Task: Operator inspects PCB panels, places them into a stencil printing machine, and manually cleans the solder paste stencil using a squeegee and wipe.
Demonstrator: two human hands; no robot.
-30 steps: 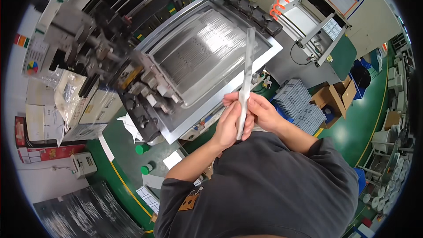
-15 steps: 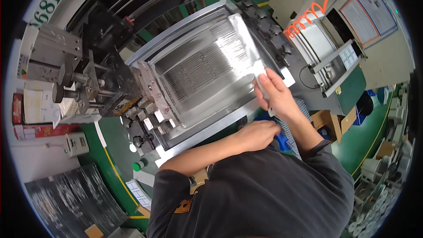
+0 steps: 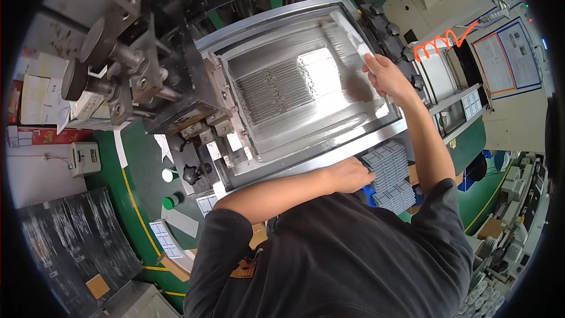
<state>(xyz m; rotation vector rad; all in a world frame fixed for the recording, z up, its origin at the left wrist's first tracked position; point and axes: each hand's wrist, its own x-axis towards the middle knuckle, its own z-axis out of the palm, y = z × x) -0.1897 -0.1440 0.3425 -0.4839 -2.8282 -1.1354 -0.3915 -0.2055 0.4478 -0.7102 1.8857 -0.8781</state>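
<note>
My right hand [image 3: 388,78] is closed round the near end of a long white scraper [image 3: 351,32], its fingers pinching it. The scraper lies slanted along the right side of a shiny printing screen [image 3: 338,115]; whether its edge touches the mesh I cannot tell. A silver frame [image 3: 306,164] borders the screen, which has a dark patterned area left of centre and a bright reflection beside it. My left hand [image 3: 351,175] is closed near the frame's front edge, left of stacked grey panels [image 3: 385,162]. Its fingertips are hidden, as is anything in them.
Large black knobs and screws [image 3: 97,59] stand at the machine's left. A clamp bar [image 3: 220,91] runs along the screen's left side. An orange coiled hose [image 3: 444,44] hangs at the right. A green-lidded container [image 3: 170,201] stands at the lower left.
My right hand has moved right and away from me, taking the scraper to the screen's far right side. My left hand stays by the front edge. The view has shifted, showing more of the panels.
</note>
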